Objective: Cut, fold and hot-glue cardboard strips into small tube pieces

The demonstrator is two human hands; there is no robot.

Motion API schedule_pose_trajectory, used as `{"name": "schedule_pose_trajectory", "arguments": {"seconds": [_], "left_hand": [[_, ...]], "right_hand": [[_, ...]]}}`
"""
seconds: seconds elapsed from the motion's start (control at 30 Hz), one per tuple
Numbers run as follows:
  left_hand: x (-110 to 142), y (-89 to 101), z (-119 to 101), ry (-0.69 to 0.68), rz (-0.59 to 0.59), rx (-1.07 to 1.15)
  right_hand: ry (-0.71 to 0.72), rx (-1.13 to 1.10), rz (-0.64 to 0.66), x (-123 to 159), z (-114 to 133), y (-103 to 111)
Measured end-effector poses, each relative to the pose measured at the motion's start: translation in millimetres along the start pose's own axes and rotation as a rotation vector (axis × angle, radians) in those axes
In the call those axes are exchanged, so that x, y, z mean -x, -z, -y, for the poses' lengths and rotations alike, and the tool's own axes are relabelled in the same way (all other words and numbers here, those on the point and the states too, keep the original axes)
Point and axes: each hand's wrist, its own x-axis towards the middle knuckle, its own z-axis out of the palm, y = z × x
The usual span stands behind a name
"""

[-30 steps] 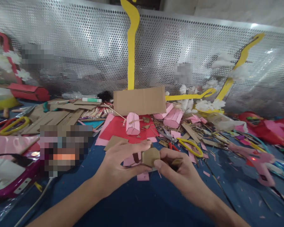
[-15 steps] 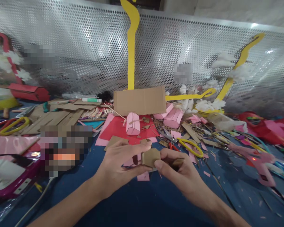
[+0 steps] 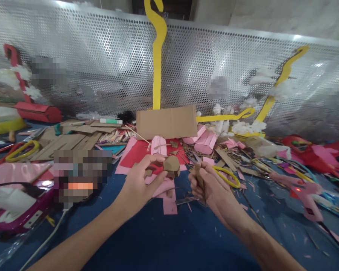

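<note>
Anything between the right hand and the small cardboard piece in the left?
Nothing visible. The right hand grips a cardboard strip, apart from the small cardboard piece pinched in the left hand; blue tabletop shows in the gap.

This looks like a craft workshop or making corner; whether it belongs to a home or a school cannot be told. A blue desk (image 3: pixel 169 241) is littered with cut cardboard (image 3: pixel 64 146) at left and pink paper scraps at centre and right. A pink glue gun (image 3: pixel 302 190) with a lit red light lies at right, yellow-handled scissors (image 3: pixel 237 183) right of centre. Perforated metal sheeting (image 3: pixel 115 75) and a bare grey wall (image 3: pixel 271 17) stand behind.
</note>
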Motion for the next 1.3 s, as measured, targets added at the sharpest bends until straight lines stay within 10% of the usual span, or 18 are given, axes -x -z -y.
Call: {"name": "schedule_pose_trajectory", "arguments": {"seconds": [0.27,0.47,0.8,1.0,1.13,1.3], "left_hand": [[9.3,0.1,-10.8,-0.392,-0.067,-0.178],[15.6,-6.3,-12.2,-0.273,0.2,-0.158],[12.6,-6.0,-15.9,-0.13,0.289,-0.132],[5.9,-4.4,-18.0,0.179,0.237,0.325],[3.1,-3.4,-17.7,0.288,0.236,0.474],[1.1,-2.9,-13.7,0.344,0.243,0.476]], "right_hand": [[0.013,0.084,0.067,2.6,-1.2,-5.4],[0.011,0.096,0.109,3.1,-5.5,-2.3],[0.088,0.222,0.079,0.0,-6.8,-2.8],[0.178,1.411,-0.181,-20.5,21.4,57.7],[0.066,1.543,-0.142,-29.9,27.8,110.6],[0.019,1.576,-0.07,-28.8,20.7,124.2]]}}
